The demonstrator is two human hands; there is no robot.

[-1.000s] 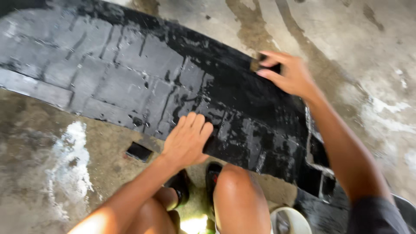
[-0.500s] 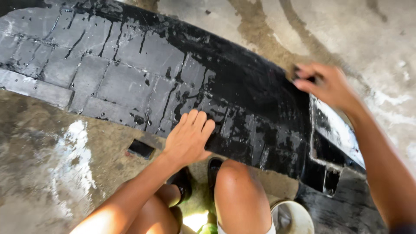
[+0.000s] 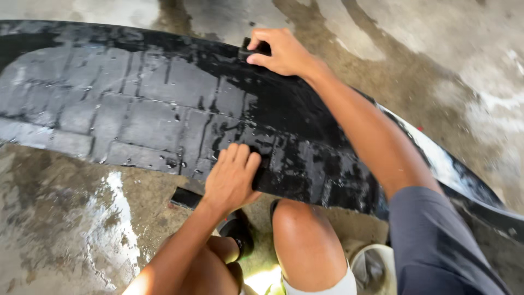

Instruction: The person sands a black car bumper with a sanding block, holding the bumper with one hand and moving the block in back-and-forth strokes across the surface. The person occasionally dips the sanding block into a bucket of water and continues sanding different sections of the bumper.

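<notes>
Fingers (image 3: 261, 50) of the right hand (image 3: 281, 53) are curled closed around a small dark block (image 3: 248, 50), and they press it on the upper edge of a large black panel (image 3: 164, 104). Only a corner of the block shows between the thumb and the other fingers, so I cannot tell what material it is. The left hand (image 3: 232, 177) lies flat on the lower edge of the same panel, with the fingers (image 3: 240, 158) stretched out together and pointing up; it holds nothing, it only rests its palm against the wet surface.

The panel is long, curved and glossy with water, and it lies on the concrete floor (image 3: 65, 229) across the whole view. Its surface shows grey dull patches in a pattern like bricks, with darker wet lines between them. At the right end a white strip (image 3: 431, 153) runs along its edge.

Just below the left hand, a small black rectangular piece (image 3: 186, 198) lies on the floor, near the panel. The floor is wet, with a bright puddle (image 3: 117, 218) at the left. The person's bare knee (image 3: 303, 235) is under the panel's lower edge, and a pale bucket (image 3: 374, 267) stands beside it at the bottom.
</notes>
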